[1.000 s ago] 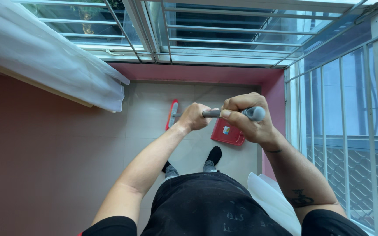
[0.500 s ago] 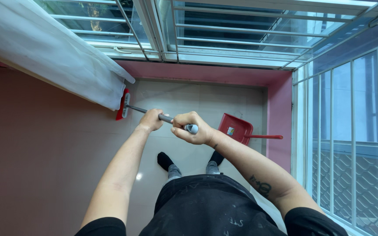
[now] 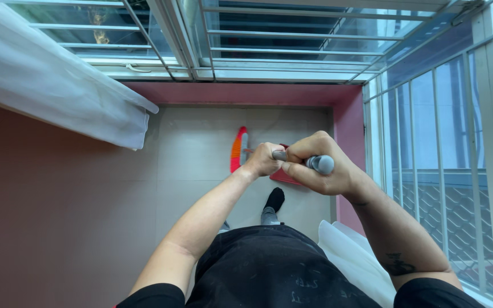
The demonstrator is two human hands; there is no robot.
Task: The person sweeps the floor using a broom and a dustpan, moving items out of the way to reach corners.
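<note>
Both hands grip the grey, round-section metal broom handle [image 3: 319,163], fists closed fully around it. The left hand [image 3: 263,160] holds the shaft lower down; the right hand [image 3: 319,162] is wrapped just below the rounded grey end cap, which shows past the knuckles. The two fists nearly touch. The handle runs down to the orange-red bristle broom head [image 3: 237,149], which rests on the pale, smooth tiled floor [image 3: 195,148]. A red plastic dustpan [image 3: 285,175] lies on the floor directly under the hands, mostly hidden by them.

Open floor lies to the left of the broom head. A pink-red painted wall base [image 3: 246,94] bounds the far edge and right side. White metal window bars [image 3: 435,148] close the right. A sheer white curtain [image 3: 58,94] hangs at the upper left.

Compared with half a second ago, the broom head has moved right, from beside the curtain to near the dustpan.
</note>
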